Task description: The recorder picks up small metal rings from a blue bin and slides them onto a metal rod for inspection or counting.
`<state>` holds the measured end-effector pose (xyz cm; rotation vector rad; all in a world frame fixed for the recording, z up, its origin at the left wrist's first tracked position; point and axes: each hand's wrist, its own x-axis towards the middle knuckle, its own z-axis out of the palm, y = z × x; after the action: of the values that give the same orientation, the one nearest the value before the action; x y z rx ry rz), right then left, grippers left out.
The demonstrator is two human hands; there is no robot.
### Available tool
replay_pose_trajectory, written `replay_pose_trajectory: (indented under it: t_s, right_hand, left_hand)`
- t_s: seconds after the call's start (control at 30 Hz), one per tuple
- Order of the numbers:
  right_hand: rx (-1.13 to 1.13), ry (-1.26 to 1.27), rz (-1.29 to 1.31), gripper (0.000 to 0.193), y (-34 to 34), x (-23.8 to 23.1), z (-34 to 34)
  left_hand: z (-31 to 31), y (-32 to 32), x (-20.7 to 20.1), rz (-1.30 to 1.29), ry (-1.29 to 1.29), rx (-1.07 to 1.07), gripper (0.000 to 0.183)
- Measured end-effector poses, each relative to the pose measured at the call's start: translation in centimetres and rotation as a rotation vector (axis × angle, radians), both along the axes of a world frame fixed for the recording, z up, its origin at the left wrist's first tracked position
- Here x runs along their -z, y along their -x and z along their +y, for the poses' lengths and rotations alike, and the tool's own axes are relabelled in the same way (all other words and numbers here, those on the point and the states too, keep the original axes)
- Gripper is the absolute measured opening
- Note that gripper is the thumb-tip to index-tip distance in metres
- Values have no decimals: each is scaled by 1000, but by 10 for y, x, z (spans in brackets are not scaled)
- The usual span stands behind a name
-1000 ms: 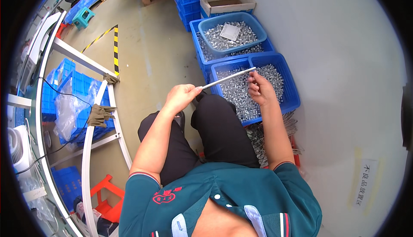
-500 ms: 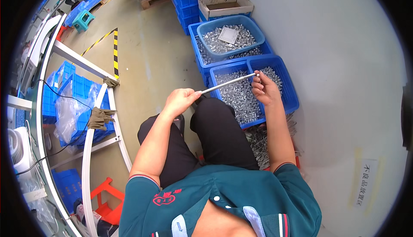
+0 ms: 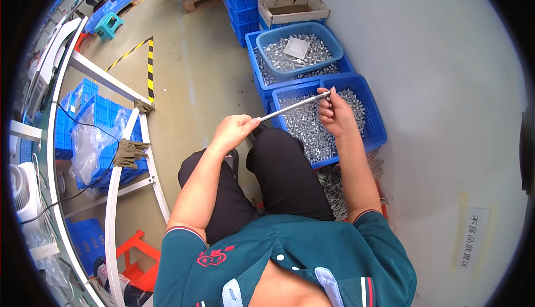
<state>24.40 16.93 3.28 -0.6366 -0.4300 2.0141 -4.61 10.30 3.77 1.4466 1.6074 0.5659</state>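
A thin silver metal rod [image 3: 295,106] slants up to the right in front of my knees, above a blue crate of small metal parts. My left hand [image 3: 234,131] is closed around its lower left end. At the upper right end, the thumb and index finger of my right hand [image 3: 338,116] pinch the tip, with the other fingers curled below. Whether a small part sits on that tip is hidden by the fingers. Beneath the rod, the divided blue crate [image 3: 374,118] holds many small shiny metal pieces that look like nuts.
A lighter blue basin [image 3: 335,38] of similar parts rests in another crate behind. Beyond are an open carton [image 3: 324,15] and stacked blue crates [image 3: 241,14]. Long thin metal pieces [image 3: 336,192] lie by my right thigh. A white frame [image 3: 114,212] stands left, a wall [image 3: 434,112] right.
My right hand has shifted slightly left and its thumb and fingers have changed position at the rod's end. My left hand and the rod stay almost in place.
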Motion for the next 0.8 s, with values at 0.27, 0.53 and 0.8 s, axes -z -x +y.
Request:
replay_pose_trajectory:
  t_s: [0.27, 0.53, 0.8]
  right_hand:
    - [-48, -46, -256, 28, 21, 1, -17]
    - [34, 11, -47, 14, -19, 18, 2]
    - [-34, 120, 294, 21, -23, 16, 7]
  left_hand:
    - [6, -1, 3, -8, 3, -12, 46]
    - [0, 0, -2, 2, -42, -13, 39]
    - [0, -3, -3, -15, -46, 29, 40]
